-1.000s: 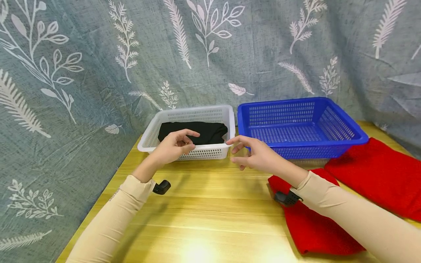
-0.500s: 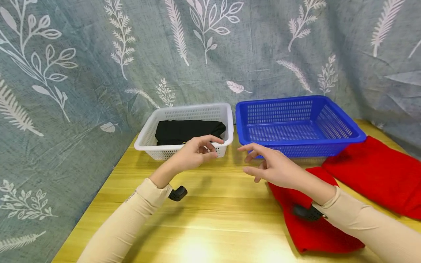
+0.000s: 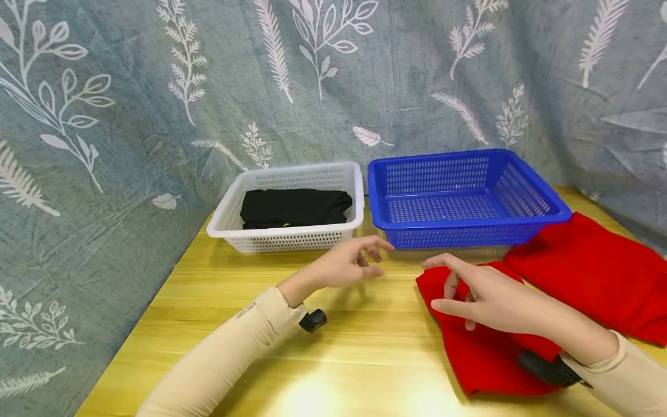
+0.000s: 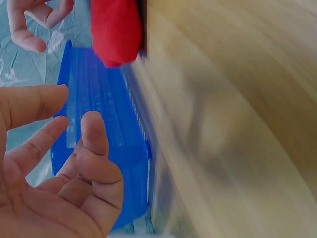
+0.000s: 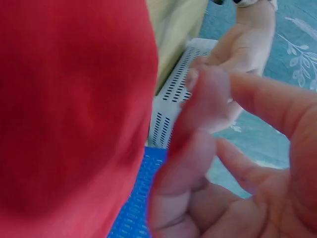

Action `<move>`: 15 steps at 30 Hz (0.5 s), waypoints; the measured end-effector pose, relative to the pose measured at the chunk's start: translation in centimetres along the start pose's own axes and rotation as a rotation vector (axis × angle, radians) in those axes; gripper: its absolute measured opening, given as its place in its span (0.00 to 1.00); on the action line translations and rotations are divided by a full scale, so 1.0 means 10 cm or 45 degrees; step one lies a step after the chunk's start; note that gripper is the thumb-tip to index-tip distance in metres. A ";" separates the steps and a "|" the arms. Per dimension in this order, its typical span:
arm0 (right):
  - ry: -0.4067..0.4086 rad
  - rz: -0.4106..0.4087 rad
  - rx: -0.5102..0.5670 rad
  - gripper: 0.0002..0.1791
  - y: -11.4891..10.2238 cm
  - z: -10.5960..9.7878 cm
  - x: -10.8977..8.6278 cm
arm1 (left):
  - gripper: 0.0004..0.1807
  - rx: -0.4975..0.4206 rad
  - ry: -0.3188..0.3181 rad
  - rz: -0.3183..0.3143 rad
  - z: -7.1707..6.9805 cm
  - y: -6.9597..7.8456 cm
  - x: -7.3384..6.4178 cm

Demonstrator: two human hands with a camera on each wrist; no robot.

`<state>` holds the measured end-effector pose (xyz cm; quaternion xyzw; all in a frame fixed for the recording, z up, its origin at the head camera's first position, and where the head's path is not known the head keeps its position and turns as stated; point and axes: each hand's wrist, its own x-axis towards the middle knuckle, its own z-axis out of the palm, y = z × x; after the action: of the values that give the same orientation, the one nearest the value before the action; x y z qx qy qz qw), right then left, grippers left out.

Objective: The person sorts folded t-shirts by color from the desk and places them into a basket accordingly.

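Nothing is gripped by the left hand (image 3: 346, 265) or right hand (image 3: 487, 295), both loosely half-curled; the nearer red cloth (image 3: 482, 362) is placed, presumably, for easy reach.

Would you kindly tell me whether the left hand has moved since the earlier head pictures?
Yes. Against the white basket, the left hand has moved rightward and nearer the person.

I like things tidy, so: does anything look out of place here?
Nothing looks spilled or damaged. Perhaps slightly odd: both red cloths lie outside the blue basket, whereas the black cloth sits inside the white basket.
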<state>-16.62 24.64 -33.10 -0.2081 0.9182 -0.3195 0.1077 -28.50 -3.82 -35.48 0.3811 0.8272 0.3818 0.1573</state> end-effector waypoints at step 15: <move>-0.285 0.404 0.036 0.43 0.21 -0.06 -0.62 | 0.27 0.071 -0.087 0.036 0.38 0.13 0.35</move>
<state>-11.99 29.24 -33.62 -0.0936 0.9171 -0.2863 0.2611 -28.04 1.36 -36.89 0.4098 0.8262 0.3475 0.1692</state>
